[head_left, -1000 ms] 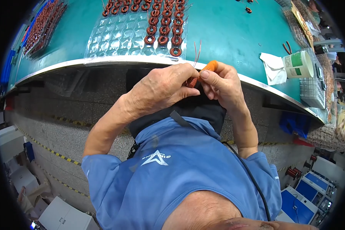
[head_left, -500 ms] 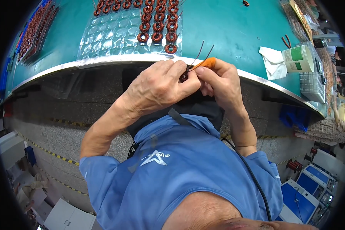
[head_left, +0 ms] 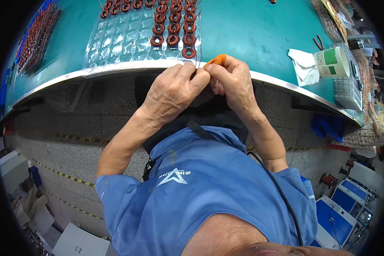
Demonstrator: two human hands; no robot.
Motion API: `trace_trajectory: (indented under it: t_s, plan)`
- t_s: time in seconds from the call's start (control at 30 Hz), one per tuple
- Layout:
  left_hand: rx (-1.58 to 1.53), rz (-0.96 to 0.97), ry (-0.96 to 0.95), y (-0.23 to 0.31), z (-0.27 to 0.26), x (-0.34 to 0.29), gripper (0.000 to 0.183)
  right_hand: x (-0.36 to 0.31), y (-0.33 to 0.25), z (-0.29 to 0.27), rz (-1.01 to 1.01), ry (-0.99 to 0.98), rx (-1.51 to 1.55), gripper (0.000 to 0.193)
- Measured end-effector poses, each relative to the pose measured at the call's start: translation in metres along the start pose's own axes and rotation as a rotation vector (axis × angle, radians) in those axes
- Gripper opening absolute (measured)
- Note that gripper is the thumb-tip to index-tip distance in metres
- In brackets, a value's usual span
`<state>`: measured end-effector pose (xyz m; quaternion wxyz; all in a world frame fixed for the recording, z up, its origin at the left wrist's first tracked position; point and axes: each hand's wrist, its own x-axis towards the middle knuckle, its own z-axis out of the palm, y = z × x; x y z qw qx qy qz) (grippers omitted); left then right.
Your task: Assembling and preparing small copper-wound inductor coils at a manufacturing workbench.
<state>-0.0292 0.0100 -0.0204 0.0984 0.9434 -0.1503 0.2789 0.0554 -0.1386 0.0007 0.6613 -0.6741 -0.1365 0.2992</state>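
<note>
My left hand (head_left: pixel 170 90) is closed at the table's front edge, thumb against bent fingers. Thin dark wire leads (head_left: pixel 197 57) rise from its fingertips; the copper-wound ring coil they belong to is now hidden in the grip. Close against it, my right hand (head_left: pixel 235 83) pinches with thumb and index finger. An orange piece (head_left: pixel 217 60) lies along that index finger; whether it is worn or held I cannot tell. What the right fingertips pinch is hidden. Just beyond the hands, a clear plastic tray (head_left: pixel 111 45) carries rows of ring coils (head_left: pixel 188 53), with many bare pockets at its left.
On the green table (head_left: pixel 243 32), another stack of filled trays (head_left: pixel 38 36) stands far left. At right are a white cloth (head_left: pixel 304 68), a tipped white-and-green tub (head_left: pixel 330 62), a plier-like tool (head_left: pixel 318 42) and a clear box (head_left: pixel 347 94). A black cable (head_left: pixel 281 194) runs over my shirt.
Both hands have shifted slightly left, still together. The coil, partly visible before, is now hidden, and its leads stand more upright instead of slanting right.
</note>
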Motion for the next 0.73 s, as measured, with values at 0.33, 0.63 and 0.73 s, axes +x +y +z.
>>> trace_trajectory:
  t_s: [0.33, 0.63, 0.73]
  plan:
    - [0.299, 0.197, -0.093, -0.012, -0.025, 0.008, 0.010, 0.013, 0.006, 0.004, 0.192, -0.132, 0.247, 0.012]
    - [-1.187, -0.675, 0.118, -0.006, -0.017, -0.001, 0.025, 0.018, -0.010, 0.008, 0.174, -0.161, 0.422, 0.009]
    - [-1.671, -0.503, 0.220, -0.004, -0.006, -0.015, 0.026, 0.020, -0.008, 0.000, 0.294, -0.335, 0.471, 0.010]
